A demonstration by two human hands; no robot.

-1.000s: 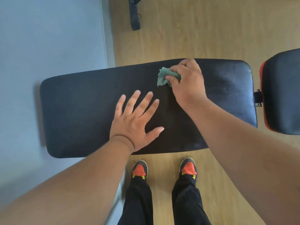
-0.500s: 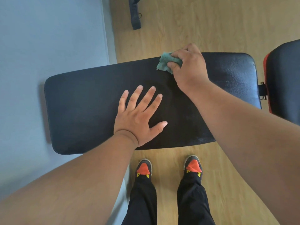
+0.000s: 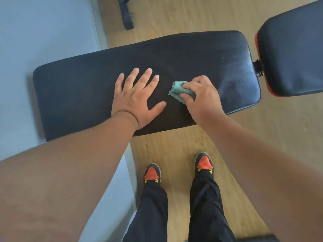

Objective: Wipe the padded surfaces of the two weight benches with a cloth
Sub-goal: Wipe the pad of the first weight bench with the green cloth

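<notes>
The right hand has a closed grip on a bunched green cloth, pressing it on the black bench pad near its middle. The left hand lies flat beside it, fingers spread. A 2nd pad sits at right.

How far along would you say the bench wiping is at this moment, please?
Done: faint streaks on the right part of the long black pad suggest wiping there. In hand: the right hand presses the green cloth mid-pad, while the left hand lies flat beside it. Left: the pad's left end and the red-edged pad.
</notes>
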